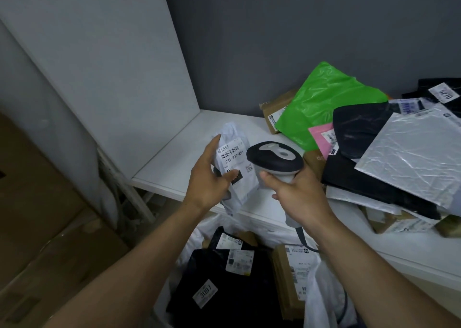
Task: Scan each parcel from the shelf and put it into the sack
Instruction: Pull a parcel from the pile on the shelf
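Observation:
My left hand [208, 175] grips a small white parcel [239, 153] with a barcode label facing up, held above the front edge of the white shelf [174, 158]. My right hand [299, 195] grips the handle of a black and grey barcode scanner [274, 158], whose head sits just right of the parcel's label. Below, the white sack [321, 292] stands open and holds black bags [224, 290] and a brown carton [289, 277].
A pile of parcels fills the shelf's right side: a green bag [324, 103], a silver mailer [414, 155], black bags [361, 128], a pink one [321, 138] and brown cartons [277, 110]. A white side panel [112, 78] stands left. Brown boxes [37, 203] lie at lower left.

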